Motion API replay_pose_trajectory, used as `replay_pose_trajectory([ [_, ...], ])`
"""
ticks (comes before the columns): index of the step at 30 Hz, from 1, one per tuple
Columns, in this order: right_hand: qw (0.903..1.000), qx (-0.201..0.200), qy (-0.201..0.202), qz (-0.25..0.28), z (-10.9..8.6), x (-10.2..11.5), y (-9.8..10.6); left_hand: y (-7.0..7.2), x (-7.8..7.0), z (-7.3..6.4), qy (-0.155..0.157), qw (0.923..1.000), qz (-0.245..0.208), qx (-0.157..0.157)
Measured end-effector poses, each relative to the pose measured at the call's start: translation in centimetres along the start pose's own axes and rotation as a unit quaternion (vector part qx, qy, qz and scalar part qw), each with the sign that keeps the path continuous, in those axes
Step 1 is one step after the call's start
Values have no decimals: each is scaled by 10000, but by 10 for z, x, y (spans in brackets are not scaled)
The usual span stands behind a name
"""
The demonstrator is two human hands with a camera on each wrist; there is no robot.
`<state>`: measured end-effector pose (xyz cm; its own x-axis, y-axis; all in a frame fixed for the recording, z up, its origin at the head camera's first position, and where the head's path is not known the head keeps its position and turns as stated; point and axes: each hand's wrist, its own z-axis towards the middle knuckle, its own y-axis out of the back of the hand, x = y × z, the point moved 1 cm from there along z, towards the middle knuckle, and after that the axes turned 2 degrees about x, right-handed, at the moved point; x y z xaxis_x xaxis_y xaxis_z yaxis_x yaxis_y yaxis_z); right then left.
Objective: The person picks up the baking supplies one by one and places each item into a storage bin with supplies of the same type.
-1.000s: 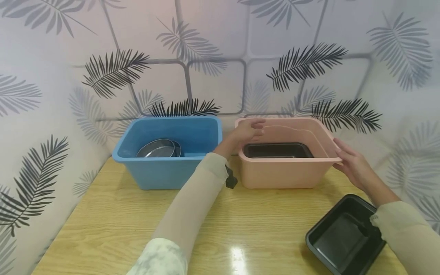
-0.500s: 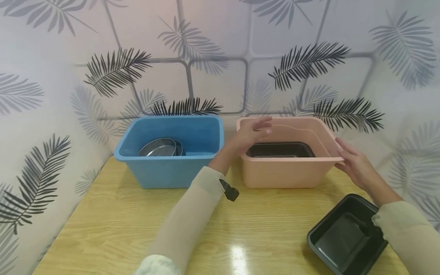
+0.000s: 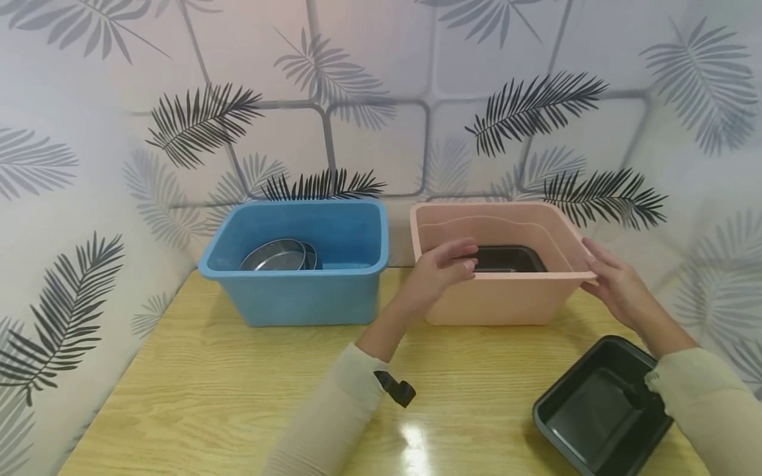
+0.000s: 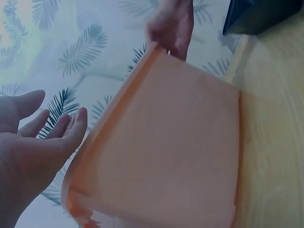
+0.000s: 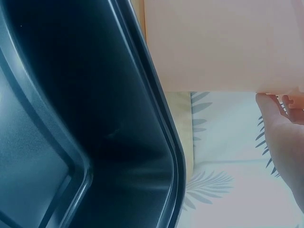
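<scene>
A pink plastic bin (image 3: pixel 488 301) stands at the back right of the table, with a black rectangular pan (image 3: pixel 508 259) inside it. At its right rim, my right hand (image 3: pixel 619 287) grips the edge, fingers on both sides of the rim. My left hand (image 3: pixel 437 274) is over the bin's front left rim, fingers loosely bent and holding nothing. The left wrist view shows this left hand (image 4: pixel 42 137) beside the rim with a gap between thumb and fingers. A black baking pan (image 3: pixel 595 403) lies under my right forearm and fills much of the right wrist view.
A blue plastic bin (image 3: pixel 297 301) stands to the left of the pink one, holding round metal pans (image 3: pixel 280 254). Both bins are near a wall (image 3: pixel 381 152) with a leaf pattern. The wooden table (image 3: pixel 226 390) extends in front of them.
My left hand has moved from the pink bin's back left corner toward me, to the front left rim. The right hand has stayed on the right rim.
</scene>
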<state>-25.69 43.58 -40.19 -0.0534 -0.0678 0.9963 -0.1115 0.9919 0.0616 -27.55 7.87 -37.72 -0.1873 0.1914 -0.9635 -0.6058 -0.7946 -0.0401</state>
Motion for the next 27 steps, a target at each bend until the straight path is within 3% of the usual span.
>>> replay_pose_trajectory([
  [4,9999,23,10,152,-1,1,1,-13,4,-19,-9,9991,-414,114],
  [8,9998,26,17,215,-2,1,1,-26,11,-35,70,9979,-557,313],
  [17,10000,-28,-55,1,-1,0,0,-64,33,-63,591,9969,-320,399],
  [23,9999,23,36,154,-1,-1,2,-92,49,-78,1013,9933,-344,434],
  [27,10000,6,59,50,0,-2,1,-105,60,-92,1216,9919,-81,358],
])
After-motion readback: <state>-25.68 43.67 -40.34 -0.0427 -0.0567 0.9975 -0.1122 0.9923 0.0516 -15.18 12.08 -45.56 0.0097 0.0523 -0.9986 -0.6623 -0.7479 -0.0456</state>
